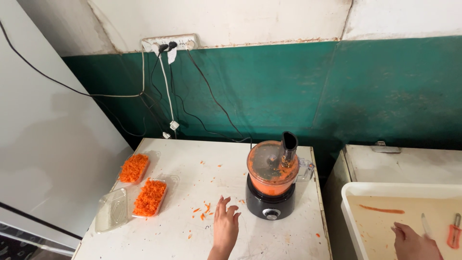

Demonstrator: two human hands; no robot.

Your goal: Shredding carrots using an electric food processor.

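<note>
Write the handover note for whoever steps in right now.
Left hand: open, empty, over the white table beside the food processor.
Right hand: in the white tub, next to a knife; grip unclear. Orange peeler alongside.
Done: two trays of grated carrot filled, processor bowl holds more.
Left: a third clear tray is empty; carrot scraps scattered on the table.

Left hand (pixel 225 225) reaching toward twelve o'clock, fingers spread, palm down; right hand (pixel 413 241) at four o'clock, loosely curled.
</note>
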